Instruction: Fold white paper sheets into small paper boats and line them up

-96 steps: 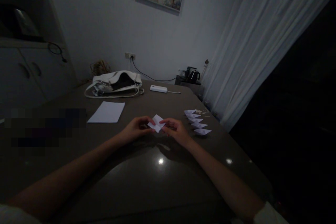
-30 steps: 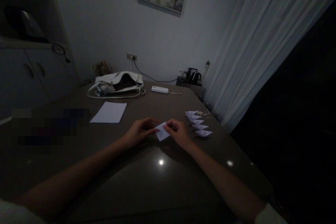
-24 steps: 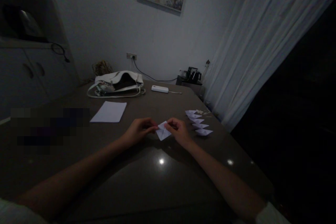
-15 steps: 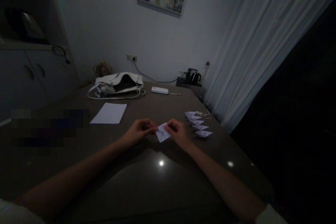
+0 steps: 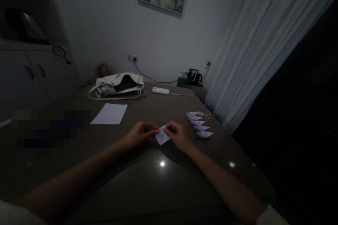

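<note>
A small white folded paper (image 5: 162, 138), roughly diamond-shaped with a crease down its middle, is held just above the dark table (image 5: 148, 190). My left hand (image 5: 142, 133) pinches its left corner between thumb and fingers. On the opposite side, my right hand (image 5: 178, 134) grips the upper right part, the thumb lying over the front face. Fingertips behind the paper are hidden. Several folded paper boats (image 5: 204, 134) stand in a row to the right of my right hand.
Left of my hands lies a stack of white paper (image 5: 110, 114). Farther back are a white handbag (image 5: 118, 83) and a white power bank (image 5: 161, 91) with a short cord. Small pale scraps (image 5: 203, 114) lie beside the boats, near the table's right edge.
The folded paper has shifted slightly down and left. My right thumb and fingers have slid a little leftward over its top, while my left hand keeps its pinch.
</note>
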Demonstrator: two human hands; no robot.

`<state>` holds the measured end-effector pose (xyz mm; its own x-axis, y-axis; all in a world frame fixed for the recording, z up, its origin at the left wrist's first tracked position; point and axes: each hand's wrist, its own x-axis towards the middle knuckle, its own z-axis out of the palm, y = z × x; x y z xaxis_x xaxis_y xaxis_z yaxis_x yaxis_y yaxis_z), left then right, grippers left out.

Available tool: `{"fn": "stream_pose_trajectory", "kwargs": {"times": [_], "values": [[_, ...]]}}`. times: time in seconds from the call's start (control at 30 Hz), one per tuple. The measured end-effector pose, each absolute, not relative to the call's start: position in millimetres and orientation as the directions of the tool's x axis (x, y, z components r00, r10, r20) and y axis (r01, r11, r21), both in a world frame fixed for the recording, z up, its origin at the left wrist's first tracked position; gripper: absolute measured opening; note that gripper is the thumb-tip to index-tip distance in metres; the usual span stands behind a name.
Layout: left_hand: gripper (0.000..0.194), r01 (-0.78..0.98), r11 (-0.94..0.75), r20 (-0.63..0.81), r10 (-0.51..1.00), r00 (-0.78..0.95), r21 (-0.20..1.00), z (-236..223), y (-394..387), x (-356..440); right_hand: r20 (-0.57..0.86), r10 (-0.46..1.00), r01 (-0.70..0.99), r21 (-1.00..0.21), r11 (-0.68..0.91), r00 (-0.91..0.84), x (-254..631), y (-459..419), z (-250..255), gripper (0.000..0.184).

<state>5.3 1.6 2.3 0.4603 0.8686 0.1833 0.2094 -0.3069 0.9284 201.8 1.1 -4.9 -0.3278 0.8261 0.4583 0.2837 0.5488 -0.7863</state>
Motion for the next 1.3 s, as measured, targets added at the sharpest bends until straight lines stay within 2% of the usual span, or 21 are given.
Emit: {"fn": "stream_pose_trajectory", "kwargs": {"times": [0.2, 0.33, 0.83, 1.03, 1.3], "values": [[0.034, 0.219, -0.344, 0.221, 0.869, 0.443, 0.913, 1.4, 0.9, 5.6, 0.438, 0.849, 0.2, -0.841, 0.503, -0.296, 199.6, 3.2, -6.5, 0.019], [0.041, 0.168, -0.314, 0.192, 0.842, 0.504, 0.935, 4.6, -1.5, 5.6, 0.449, 0.847, 0.182, -0.842, 0.507, -0.283, 201.4, 5.6, -6.5, 0.02], [0.037, 0.024, -0.166, 0.138, 0.884, 0.446, 0.986, 4.0, -1.5, 8.9, 0.498, 0.833, 0.264, -0.792, 0.55, -0.241, 198.8, -3.5, 2.7, 0.021], [0.039, 0.105, -0.14, 0.08, 0.894, 0.441, 0.985, 5.0, -3.6, 9.5, 0.489, 0.816, 0.284, -0.771, 0.57, -0.309, 199.8, -1.1, -2.6, 0.018], [0.032, 0.233, -0.318, 0.184, 0.869, 0.459, 0.919, 2.5, -2.9, 8.1, 0.46, 0.844, 0.269, -0.806, 0.527, -0.276, 198.3, 0.0, -3.8, 0.02]]}}
